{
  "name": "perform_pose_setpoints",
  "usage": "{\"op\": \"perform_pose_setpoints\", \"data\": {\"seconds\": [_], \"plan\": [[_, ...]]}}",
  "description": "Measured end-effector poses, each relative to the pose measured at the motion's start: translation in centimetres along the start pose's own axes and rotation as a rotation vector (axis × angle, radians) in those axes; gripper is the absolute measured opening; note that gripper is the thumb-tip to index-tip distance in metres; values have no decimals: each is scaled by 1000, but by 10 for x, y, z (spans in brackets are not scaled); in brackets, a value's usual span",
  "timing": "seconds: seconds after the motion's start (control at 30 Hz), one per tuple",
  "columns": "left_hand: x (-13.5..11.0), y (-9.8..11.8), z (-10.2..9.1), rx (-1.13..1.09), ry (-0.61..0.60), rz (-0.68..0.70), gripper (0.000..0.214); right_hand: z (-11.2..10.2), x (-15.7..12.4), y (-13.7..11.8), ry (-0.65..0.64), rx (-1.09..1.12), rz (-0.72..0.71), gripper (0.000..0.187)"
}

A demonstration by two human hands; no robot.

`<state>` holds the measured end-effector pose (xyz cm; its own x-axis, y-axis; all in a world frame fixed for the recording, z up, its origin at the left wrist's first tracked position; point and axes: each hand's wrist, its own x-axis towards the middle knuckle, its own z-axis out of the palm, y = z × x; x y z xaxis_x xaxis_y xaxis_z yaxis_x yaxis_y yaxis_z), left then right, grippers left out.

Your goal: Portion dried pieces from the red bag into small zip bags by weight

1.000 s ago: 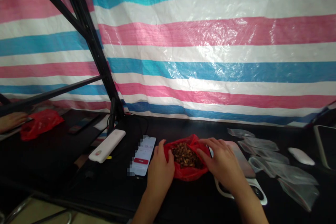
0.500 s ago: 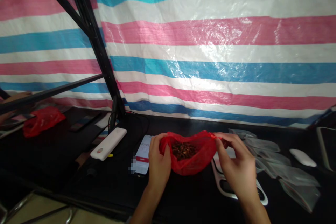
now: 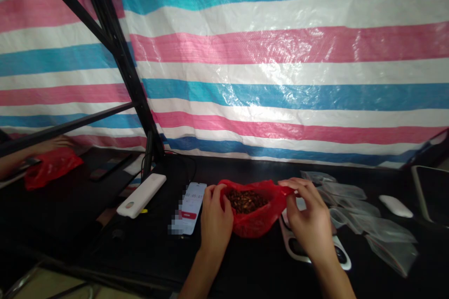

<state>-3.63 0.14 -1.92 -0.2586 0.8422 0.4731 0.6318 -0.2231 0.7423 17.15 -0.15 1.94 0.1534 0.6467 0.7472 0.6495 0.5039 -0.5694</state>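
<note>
A red plastic bag (image 3: 254, 228) sits with its mouth spread between my two hands, and small brown bean-like pieces (image 3: 247, 202) show inside. My left hand (image 3: 217, 217) grips the bag's left rim, fingers outside and thumb near the opening. At the right end, my right hand (image 3: 310, 222) pinches the rim between thumb and fingers, drawing that corner out. Partly hidden beneath my right hand and the bag lies a flat white-edged device (image 3: 298, 253) with dark round parts. A phone (image 3: 194, 201) showing a timer lies just left of my left hand.
Several clear zip bags (image 3: 389, 230) lie to the right, beside a white rounded object (image 3: 395, 206). On the left are a white power bank (image 3: 142, 195) and a black metal frame (image 3: 128, 70). Further left, another person's hand (image 3: 52, 145) is at another red bag (image 3: 54, 168).
My view has shifted slightly. The bag's right corner is drawn out further, and more of the brown pieces show. At far left, the other person's hand has come over their red bag.
</note>
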Motion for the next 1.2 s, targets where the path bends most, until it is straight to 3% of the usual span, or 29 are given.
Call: {"op": "perform_pose_setpoints", "data": {"seconds": [0.2, 0.37, 0.5, 0.7, 0.9, 1.0, 1.1, 1.2], "plan": [[0, -11, 3, 126, -6, -19, 39, 0, -2, 2, -107, -125, -138, 32], [0, -19, 6, 100, -68, 25, 52, 6, -7, 1, -255, -255, -4, 24], [-1, -21, 6, 52, -46, 39, 60, 5, -8, 10, -334, -206, 64, 28], [0, -17, 1, -56, -65, 92, 71, 4, -5, 15, -217, -139, -2, 27], [-2, -21, 1, 50, -63, 56, 57, 2, -2, 12, -168, -164, -57, 26], [-1, -18, -2, 77, -12, 111, 53, -17, 6, 18, -12, -193, -84, 25], [-1, -11, -7, 91, 56, 205, 47, -50, 11, 34, 117, -355, -22, 28], [-3, -6, -11, 95, 149, 293, 40, -82, 9, 61, 147, -543, 52, 33]]}}
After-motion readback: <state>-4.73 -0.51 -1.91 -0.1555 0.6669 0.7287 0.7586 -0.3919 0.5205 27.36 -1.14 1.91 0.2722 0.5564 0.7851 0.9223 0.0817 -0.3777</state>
